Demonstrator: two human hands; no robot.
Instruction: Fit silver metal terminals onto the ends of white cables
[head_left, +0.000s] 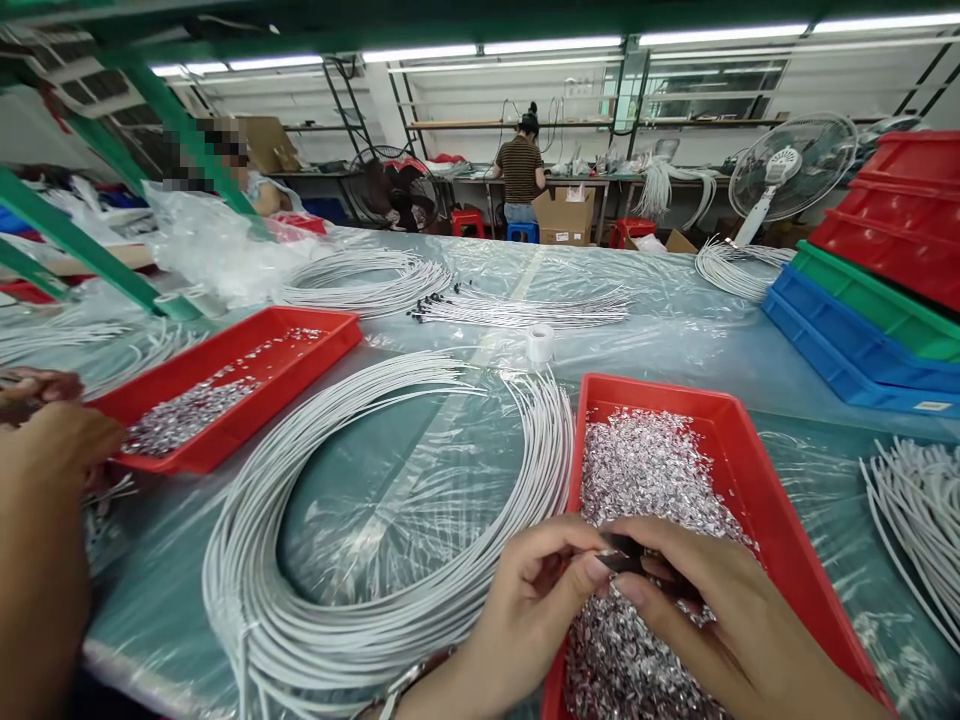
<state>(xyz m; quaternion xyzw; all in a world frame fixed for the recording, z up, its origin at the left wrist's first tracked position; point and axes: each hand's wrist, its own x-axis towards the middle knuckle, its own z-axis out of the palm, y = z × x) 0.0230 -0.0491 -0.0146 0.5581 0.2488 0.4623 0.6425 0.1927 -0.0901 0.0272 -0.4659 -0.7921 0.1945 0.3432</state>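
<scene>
A long workshop under strip lights, and across it runs the big table [675, 330] wrapped in clear plastic sheeting. Far back, a person in a striped top [520, 168] stands at a bench, well apart from the action. On the right edge, a stack of blue, green and red plastic crates [885, 280] beside a white pedestal fan [787, 165]. Centre stage, a wide coil of white cables [322, 600] lies flat on the sheeting, just beside the near red plastic tray [780, 500], which is heaped with small shiny silver metal pieces [645, 470]. A second red tray [300, 345] sits to the left, thinly scattered with the same bits; a co-worker's hand [52, 430] hovers at its near end. Over the near tray, the left hand [536, 590] and right hand [697, 600] meet, fingertips pinched together on a small dark part [622, 555] held between them, just above the silver heap.
</scene>
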